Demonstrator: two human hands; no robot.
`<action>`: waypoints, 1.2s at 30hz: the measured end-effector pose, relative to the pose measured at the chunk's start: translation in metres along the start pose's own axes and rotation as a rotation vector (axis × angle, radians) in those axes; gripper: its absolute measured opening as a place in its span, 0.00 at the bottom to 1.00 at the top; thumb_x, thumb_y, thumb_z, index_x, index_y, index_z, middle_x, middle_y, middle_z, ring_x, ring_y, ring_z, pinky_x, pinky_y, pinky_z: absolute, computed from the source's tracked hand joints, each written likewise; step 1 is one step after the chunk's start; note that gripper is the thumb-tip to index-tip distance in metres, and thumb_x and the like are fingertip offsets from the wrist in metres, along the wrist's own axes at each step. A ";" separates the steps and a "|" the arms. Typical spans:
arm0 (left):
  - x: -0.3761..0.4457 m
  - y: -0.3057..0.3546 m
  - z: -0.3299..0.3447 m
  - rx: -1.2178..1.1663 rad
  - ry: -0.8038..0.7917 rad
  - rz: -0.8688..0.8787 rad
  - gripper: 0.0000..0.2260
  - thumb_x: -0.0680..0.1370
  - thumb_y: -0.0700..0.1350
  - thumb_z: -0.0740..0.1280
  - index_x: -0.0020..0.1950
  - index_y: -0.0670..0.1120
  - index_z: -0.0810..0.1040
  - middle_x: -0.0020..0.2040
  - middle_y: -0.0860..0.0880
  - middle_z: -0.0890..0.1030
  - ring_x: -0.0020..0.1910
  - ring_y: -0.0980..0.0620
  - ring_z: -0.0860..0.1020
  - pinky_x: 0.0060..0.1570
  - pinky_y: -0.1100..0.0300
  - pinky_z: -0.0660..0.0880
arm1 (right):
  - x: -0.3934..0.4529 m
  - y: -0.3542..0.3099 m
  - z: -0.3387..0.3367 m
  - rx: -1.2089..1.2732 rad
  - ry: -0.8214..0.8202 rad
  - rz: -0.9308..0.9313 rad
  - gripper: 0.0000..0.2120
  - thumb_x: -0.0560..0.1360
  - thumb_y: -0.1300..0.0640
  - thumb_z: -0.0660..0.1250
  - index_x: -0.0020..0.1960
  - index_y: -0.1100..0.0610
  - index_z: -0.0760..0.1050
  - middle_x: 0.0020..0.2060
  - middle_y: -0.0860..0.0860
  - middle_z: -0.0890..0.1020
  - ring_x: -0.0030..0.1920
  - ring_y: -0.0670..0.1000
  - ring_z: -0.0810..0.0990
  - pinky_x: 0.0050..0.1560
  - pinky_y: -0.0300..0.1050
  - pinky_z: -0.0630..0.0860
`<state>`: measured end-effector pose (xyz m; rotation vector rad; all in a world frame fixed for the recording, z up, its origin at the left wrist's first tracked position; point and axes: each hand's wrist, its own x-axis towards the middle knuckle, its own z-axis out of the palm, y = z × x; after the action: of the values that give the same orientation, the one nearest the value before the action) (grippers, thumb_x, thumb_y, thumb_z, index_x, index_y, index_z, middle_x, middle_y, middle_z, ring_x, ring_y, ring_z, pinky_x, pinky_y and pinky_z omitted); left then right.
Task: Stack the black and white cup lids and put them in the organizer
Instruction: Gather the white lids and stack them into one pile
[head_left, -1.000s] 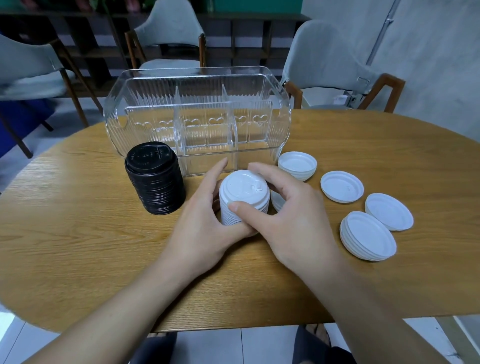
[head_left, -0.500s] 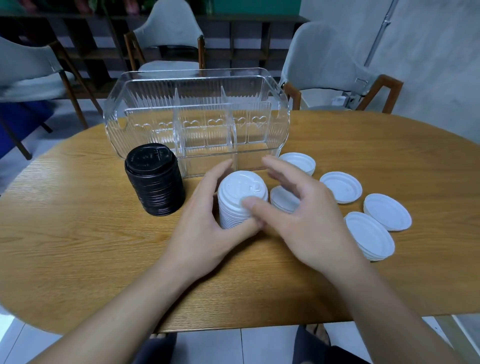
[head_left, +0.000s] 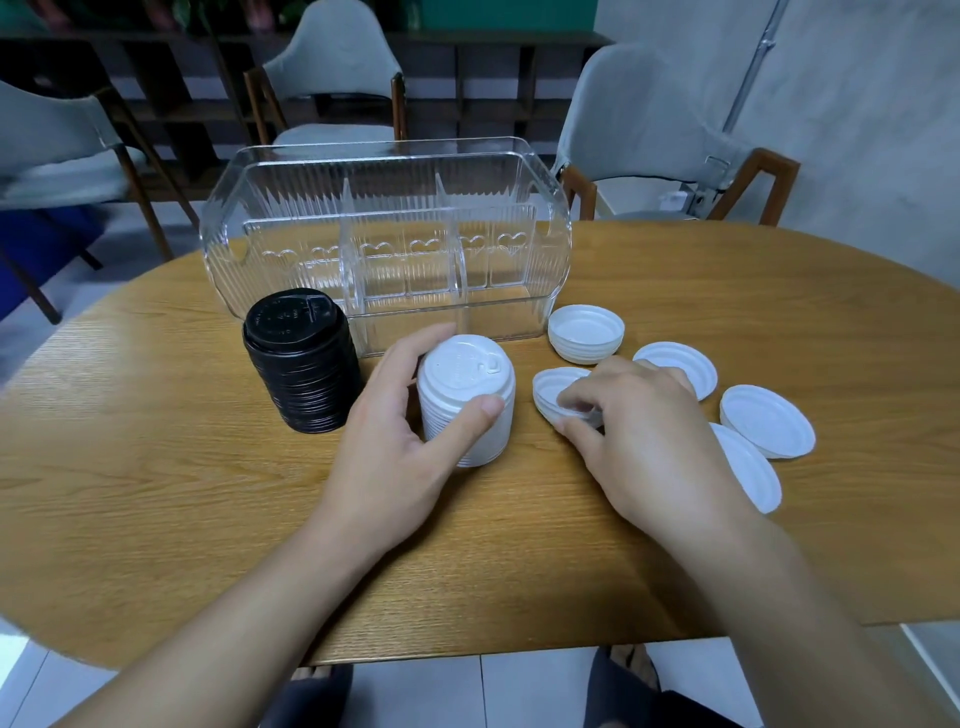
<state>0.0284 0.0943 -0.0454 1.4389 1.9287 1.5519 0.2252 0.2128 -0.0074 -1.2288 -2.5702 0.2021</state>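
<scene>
Currently the left hand (head_left: 387, 441) grips the white lid stack (head_left: 466, 408) on the surface (head_left: 156, 493), before the organizer (head_left: 387, 244). The right hand (head_left: 644, 441) pinches a loose white lid (head_left: 553, 387) beside it.

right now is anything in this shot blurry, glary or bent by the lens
Head view: the table edge bows into a curve from the wide-angle lens; the right hand has slightly soft fingertips over the loose white lid, while the left hand and the white lid stack look sharp; light is soft and even, with mild reflections on the clear organizer.
</scene>
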 end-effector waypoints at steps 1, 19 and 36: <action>0.000 0.000 0.000 -0.001 -0.004 -0.001 0.29 0.81 0.59 0.78 0.79 0.54 0.75 0.72 0.60 0.80 0.74 0.55 0.78 0.74 0.49 0.75 | 0.000 0.000 0.001 0.020 0.017 0.000 0.10 0.83 0.50 0.72 0.44 0.50 0.84 0.42 0.47 0.80 0.49 0.54 0.77 0.59 0.54 0.71; -0.001 0.003 -0.001 -0.002 -0.029 0.010 0.30 0.79 0.59 0.77 0.79 0.55 0.75 0.73 0.59 0.80 0.74 0.55 0.78 0.75 0.51 0.75 | -0.002 0.001 -0.010 0.715 0.258 0.089 0.06 0.79 0.54 0.80 0.45 0.48 0.84 0.42 0.46 0.85 0.44 0.47 0.83 0.48 0.36 0.75; 0.009 0.031 -0.005 0.087 0.054 0.263 0.39 0.76 0.54 0.83 0.83 0.49 0.72 0.78 0.57 0.77 0.80 0.52 0.73 0.78 0.60 0.66 | -0.003 -0.032 -0.013 1.625 0.063 0.180 0.14 0.85 0.61 0.69 0.70 0.55 0.82 0.55 0.59 0.89 0.55 0.55 0.84 0.65 0.55 0.80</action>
<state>0.0367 0.0959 -0.0135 1.7650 1.9216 1.6496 0.2075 0.1900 0.0122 -0.6542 -1.3002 1.7323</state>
